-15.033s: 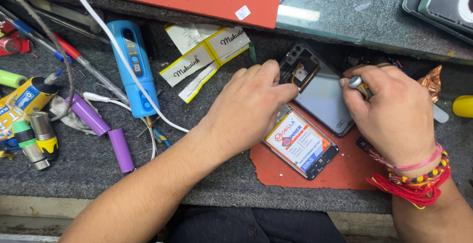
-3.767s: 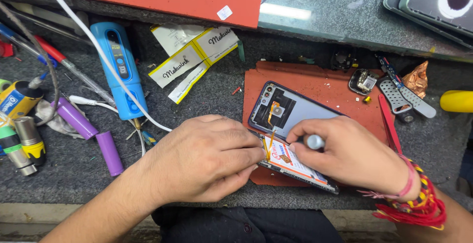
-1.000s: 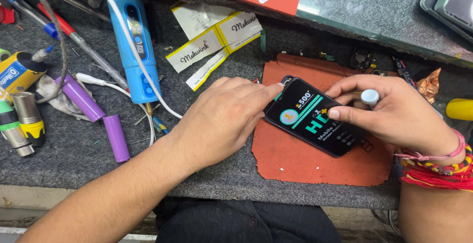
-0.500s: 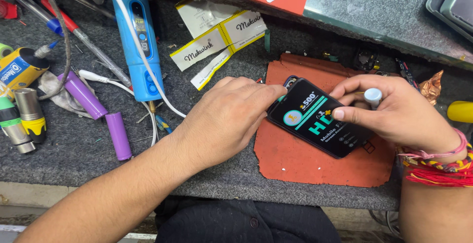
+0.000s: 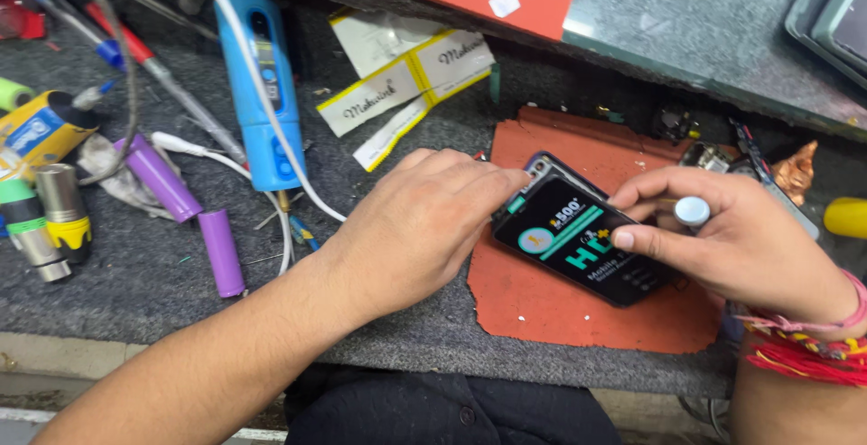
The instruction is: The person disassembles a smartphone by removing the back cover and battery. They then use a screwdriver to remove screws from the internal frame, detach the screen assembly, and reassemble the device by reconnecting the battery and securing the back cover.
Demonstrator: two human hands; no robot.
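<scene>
A black phone battery with green and white print lies in an opened phone on a red mat. My left hand rests on the battery's left end, its fingertips pressing the top left corner. My right hand holds a small tool with a round silver cap between thumb and fingers, and its fingertips touch the battery's right side. Red and pink threads circle my right wrist.
A blue powered tool with a white cable lies at the left. Two purple cells, yellow-capped bottles and pens sit further left. White and yellow paper strips lie behind. Small phone parts crowd the back right.
The battery's dark printed face replaced the open phone interior and white label seen seconds ago. Over the last second both hands stay on the battery, barely shifting.
</scene>
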